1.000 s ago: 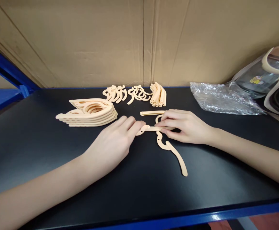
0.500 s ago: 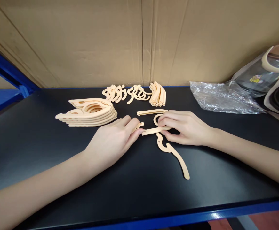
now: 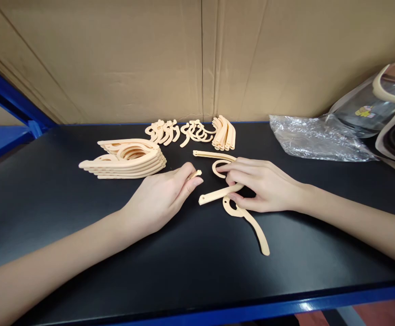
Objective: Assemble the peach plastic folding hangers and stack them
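My left hand (image 3: 165, 192) is closed in a pinch on a small beige plastic hanger piece (image 3: 199, 173); only its end shows past the thumb. My right hand (image 3: 263, 183) grips a slim beige hanger arm (image 3: 214, 195) between thumb and fingers, its holed end pointing left towards my left hand. By the right fingertips lies a curved hanger hook (image 3: 215, 166). Behind it, another hanger arm (image 3: 208, 155) runs partly under the hand. In front, a piece with a ring-shaped end (image 3: 229, 208) and a long curved arm (image 3: 260, 240) lie on the black table.
On the left sits a stack of folded beige hangers (image 3: 126, 158). Along the back are loose hooks (image 3: 165, 131), more curved pieces (image 3: 197, 131) and a bundle of arms (image 3: 223, 133). Clear plastic wrap (image 3: 313, 136) and a transparent bag (image 3: 357, 113) lie right, before a cardboard wall (image 3: 132, 59).
The hanger arm in my right hand has swung its left end down, away from my left hand's piece, and a gap has opened. More of the hook by the right fingers shows.
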`<control>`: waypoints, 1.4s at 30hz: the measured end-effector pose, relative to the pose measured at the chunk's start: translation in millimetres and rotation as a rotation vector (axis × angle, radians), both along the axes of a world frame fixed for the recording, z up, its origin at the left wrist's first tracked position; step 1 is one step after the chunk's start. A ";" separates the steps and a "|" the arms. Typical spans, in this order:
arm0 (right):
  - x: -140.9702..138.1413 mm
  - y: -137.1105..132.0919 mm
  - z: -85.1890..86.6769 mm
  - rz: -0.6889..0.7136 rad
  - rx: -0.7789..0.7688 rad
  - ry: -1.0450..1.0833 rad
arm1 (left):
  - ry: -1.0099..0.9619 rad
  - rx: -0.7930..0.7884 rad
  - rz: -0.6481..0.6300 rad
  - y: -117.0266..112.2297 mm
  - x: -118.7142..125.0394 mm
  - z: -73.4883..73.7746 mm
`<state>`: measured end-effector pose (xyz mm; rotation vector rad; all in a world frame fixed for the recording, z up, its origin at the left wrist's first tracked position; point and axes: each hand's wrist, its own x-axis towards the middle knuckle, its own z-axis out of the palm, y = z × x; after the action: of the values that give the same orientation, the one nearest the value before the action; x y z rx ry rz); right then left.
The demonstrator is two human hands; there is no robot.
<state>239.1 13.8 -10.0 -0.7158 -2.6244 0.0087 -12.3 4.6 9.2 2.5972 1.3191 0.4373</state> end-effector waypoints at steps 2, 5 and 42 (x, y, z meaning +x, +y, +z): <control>0.1 -0.1 0.5 0.001 -0.015 -0.006 | -0.007 -0.018 0.001 0.1 -0.5 -1.7; 0.3 -0.3 1.3 0.007 -0.033 -0.008 | 0.026 -0.047 0.025 -0.2 0.1 -1.1; 0.1 2.5 -1.9 -0.117 -0.050 0.000 | 0.170 0.149 -0.033 -4.2 0.8 -0.6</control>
<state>239.2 16.4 -11.9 -0.8859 -2.5860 0.0408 -11.5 0.4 8.6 2.8306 1.3393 0.3272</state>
